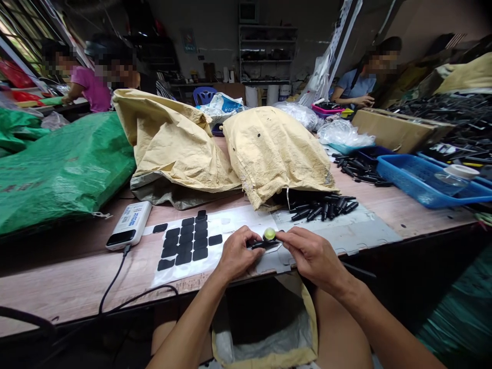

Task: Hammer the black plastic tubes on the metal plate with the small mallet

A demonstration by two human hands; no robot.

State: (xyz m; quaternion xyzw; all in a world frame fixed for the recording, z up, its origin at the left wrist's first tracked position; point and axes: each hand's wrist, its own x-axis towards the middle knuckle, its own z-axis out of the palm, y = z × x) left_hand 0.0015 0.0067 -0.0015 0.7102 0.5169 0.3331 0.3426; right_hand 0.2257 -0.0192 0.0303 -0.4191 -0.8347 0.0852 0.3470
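Observation:
At the table's front edge, my left hand (239, 250) pinches a slim black plastic piece (266, 244) between thumb and fingers. My right hand (310, 252) is closed, its fingertips meeting the other end of that piece. A round yellow-green piece (269, 234) sits just above it, touched by my right index finger; whether the two pieces are joined I cannot tell. Left of my hands, several black rounded squares (186, 238) lie in rows on a white sheet (226, 220). Black tube-like parts (325, 207) are heaped behind my right hand on a grey board (369, 228).
Two tan sacks (279, 154) stand behind the work spot, with a green sack (65, 169) at left. A white power bank (129, 225) trails a black cable. At right is a blue tray (415, 179). An open sack (265, 353) rests at my lap. Co-workers sit farther back.

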